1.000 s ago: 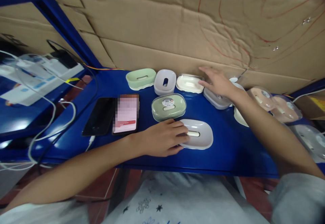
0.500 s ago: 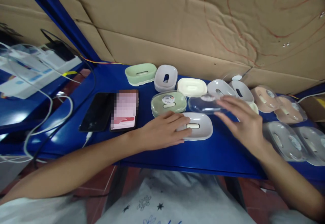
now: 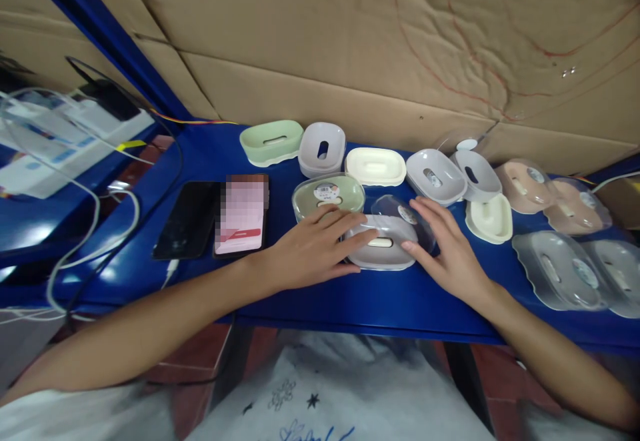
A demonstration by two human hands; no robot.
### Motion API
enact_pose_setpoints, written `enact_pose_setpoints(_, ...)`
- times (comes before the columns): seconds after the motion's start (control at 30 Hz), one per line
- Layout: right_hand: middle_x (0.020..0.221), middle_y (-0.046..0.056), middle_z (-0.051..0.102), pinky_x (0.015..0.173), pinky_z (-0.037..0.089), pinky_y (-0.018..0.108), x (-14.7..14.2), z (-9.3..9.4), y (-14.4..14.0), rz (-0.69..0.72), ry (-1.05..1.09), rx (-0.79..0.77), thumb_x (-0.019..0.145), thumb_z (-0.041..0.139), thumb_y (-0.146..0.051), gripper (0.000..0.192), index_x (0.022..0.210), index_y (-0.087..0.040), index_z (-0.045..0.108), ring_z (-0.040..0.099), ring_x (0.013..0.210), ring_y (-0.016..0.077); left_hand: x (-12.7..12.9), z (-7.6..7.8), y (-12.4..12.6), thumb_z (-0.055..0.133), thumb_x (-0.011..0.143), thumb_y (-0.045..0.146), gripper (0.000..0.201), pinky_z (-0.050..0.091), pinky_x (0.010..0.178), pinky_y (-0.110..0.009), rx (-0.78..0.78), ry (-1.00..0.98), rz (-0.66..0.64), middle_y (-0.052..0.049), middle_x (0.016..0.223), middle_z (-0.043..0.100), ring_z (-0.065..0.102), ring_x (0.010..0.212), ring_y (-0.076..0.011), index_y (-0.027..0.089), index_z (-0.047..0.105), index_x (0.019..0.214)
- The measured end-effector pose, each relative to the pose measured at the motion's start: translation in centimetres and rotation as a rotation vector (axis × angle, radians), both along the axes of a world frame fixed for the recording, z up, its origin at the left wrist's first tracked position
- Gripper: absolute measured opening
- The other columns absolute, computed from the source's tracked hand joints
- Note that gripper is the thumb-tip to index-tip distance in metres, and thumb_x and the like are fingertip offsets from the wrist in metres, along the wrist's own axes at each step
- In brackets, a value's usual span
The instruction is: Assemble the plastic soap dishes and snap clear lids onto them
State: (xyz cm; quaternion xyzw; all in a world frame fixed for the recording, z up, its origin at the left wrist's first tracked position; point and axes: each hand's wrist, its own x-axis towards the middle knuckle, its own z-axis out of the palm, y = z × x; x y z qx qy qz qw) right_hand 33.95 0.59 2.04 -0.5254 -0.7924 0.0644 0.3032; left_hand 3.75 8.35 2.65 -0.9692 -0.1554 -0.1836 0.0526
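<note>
- Left hand [image 3: 313,251]: it is lying palm-down on the blue table [image 3: 350,297], its fingers [image 3: 350,235] spread loosely and resting against the left end of the grey soap dish [image 3: 383,252]; nothing is being pinched.
- Right hand [image 3: 445,251]: it is lying open at the right end of the same dish, its fingers [image 3: 425,213] extended and slightly apart, touching the clear lid [image 3: 400,211].
- Grey soap dish: it is sitting on the table near the front edge, between the two hands, with a pale slot showing in its middle.
- Clear lid: it is leaning tilted over the back and right part of the grey dish, not seated flat; a small round label is showing through it.
- Green lidded soap box [image 3: 327,195]: it is standing just behind the left hand, closed under a clear cover with a round sticker.
- Back row, left to right: a green dish [image 3: 271,142], a grey dish [image 3: 323,149], a cream dish [image 3: 375,166] and two more grey dishes [image 3: 436,177], all lying along the cardboard wall [image 3: 320,47].
- Right side: a cream dish [image 3: 490,219], two pink lidded boxes [image 3: 550,194] and two grey lidded boxes [image 3: 575,271] are lying well apart from the hands.
- Two phones [image 3: 215,217]: they are lying side by side to the left of the left hand.
- White cables [image 3: 100,227]: they are trailing off the table's left end.
</note>
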Motion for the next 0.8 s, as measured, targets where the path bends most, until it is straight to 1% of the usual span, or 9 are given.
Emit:
enact_pose_setpoints(0.03, 0.161, 0.012, 0.057, 0.123, 0.049, 0.057, 0.0, 0.0, 0.1, -0.005, 0.003, -0.032, 0.104, 0.069, -0.039, 0.065, 0.165, -0.033, 0.047, 0.055, 0.149, 0.034, 0.0, 0.0, 0.0, 0.078, 0.098, 0.048, 0.068, 0.047, 0.117, -0.054, 0.002, -0.008, 0.008, -0.019, 0.148, 0.063, 0.062, 0.131, -0.0371, 0.016, 0.054, 0.153)
enact_pose_setpoints(0.07, 0.16, 0.01, 0.059, 0.124, 0.048, 0.057, 0.0, 0.1, 0.2, 0.022, 0.003, -0.062, 0.106, 0.066, -0.038, 0.061, 0.164, -0.035, 0.049, 0.055, 0.149, 0.0328, 0.0, 0.1, 0.0, 0.08, 0.096, 0.05, 0.074, 0.047, 0.118, -0.054, 0.005, -0.019, 0.019, -0.02, 0.15, 0.061, 0.061, 0.134, -0.0377, 0.016, 0.052, 0.156)
enact_pose_setpoints(0.13, 0.159, 0.005, 0.062, 0.126, 0.044, 0.058, -0.2, 0.3, 0.2, 0.123, -0.013, -0.099, 0.109, 0.059, -0.033, 0.056, 0.163, -0.039, 0.049, 0.055, 0.15, 0.0295, -0.1, 0.2, 0.0, 0.082, 0.093, 0.053, 0.083, 0.043, 0.121, -0.055, 0.003, -0.036, 0.044, -0.021, 0.154, 0.059, 0.057, 0.14, -0.0382, 0.015, 0.047, 0.159)
enact_pose_setpoints(0.23, 0.164, 0.002, 0.057, 0.131, 0.034, 0.063, -0.5, 0.7, -0.1, 0.275, -0.091, -0.108, 0.11, 0.054, -0.026, 0.06, 0.167, -0.041, 0.04, 0.045, 0.158, 0.0275, -0.1, 0.2, 0.2, 0.083, 0.091, 0.056, 0.088, 0.037, 0.127, -0.056, -0.017, -0.031, 0.06, -0.021, 0.158, 0.057, 0.055, 0.143, -0.0368, 0.015, 0.047, 0.16)
enact_pose_setpoints(0.33, 0.167, 0.003, 0.052, 0.133, 0.03, 0.064, -0.8, 0.7, -0.3, 0.37, -0.157, -0.072, 0.11, 0.053, -0.02, 0.067, 0.171, -0.039, 0.033, 0.037, 0.162, 0.0265, -0.1, 0.0, 0.4, 0.084, 0.091, 0.056, 0.085, 0.033, 0.129, -0.056, -0.041, -0.024, 0.062, -0.018, 0.157, 0.059, 0.057, 0.142, -0.035, 0.015, 0.05, 0.157)
enact_pose_setpoints(0.4, 0.167, 0.003, 0.052, 0.133, 0.03, 0.063, -0.8, 0.5, -0.3, 0.39, -0.189, -0.029, 0.109, 0.054, -0.018, 0.071, 0.172, -0.038, 0.029, 0.037, 0.163, 0.0265, -0.2, -0.2, 0.4, 0.083, 0.092, 0.054, 0.079, 0.033, 0.129, -0.056, -0.048, -0.034, 0.051, -0.017, 0.153, 0.062, 0.06, 0.14, -0.0342, 0.016, 0.054, 0.154)
enact_pose_setpoints(0.5, 0.165, 0.003, 0.054, 0.133, 0.031, 0.064, -0.8, 0.2, -0.2, 0.389, -0.248, 0.035, 0.108, 0.057, -0.017, 0.077, 0.173, -0.039, 0.024, 0.04, 0.161, 0.0271, -0.2, -0.3, 0.4, 0.084, 0.093, 0.05, 0.072, 0.035, 0.129, -0.058, -0.048, -0.043, 0.034, -0.017, 0.151, 0.064, 0.062, 0.138, -0.0347, 0.017, 0.057, 0.15)
enact_pose_setpoints(0.67, 0.162, 0.004, 0.056, 0.133, 0.032, 0.064, -0.5, -0.2, -0.2, 0.385, -0.343, 0.097, 0.107, 0.06, -0.016, 0.081, 0.174, -0.039, 0.019, 0.041, 0.16, 0.0264, -0.2, -0.3, 0.1, 0.083, 0.094, 0.046, 0.069, 0.037, 0.128, -0.06, -0.049, -0.044, 0.017, -0.019, 0.151, 0.063, 0.064, 0.136, -0.0349, 0.015, 0.057, 0.149)
enact_pose_setpoints(0.8, 0.161, 0.005, 0.058, 0.133, 0.032, 0.064, -0.4, -0.5, -0.1, 0.396, -0.342, 0.112, 0.107, 0.06, -0.016, 0.082, 0.174, -0.039, 0.018, 0.043, 0.159, 0.026, -0.2, -0.3, 0.1, 0.083, 0.094, 0.048, 0.07, 0.043, 0.125, -0.058, -0.014, -0.055, 0.002, -0.02, 0.148, 0.064, 0.064, 0.135, -0.0359, 0.013, 0.057, 0.148)
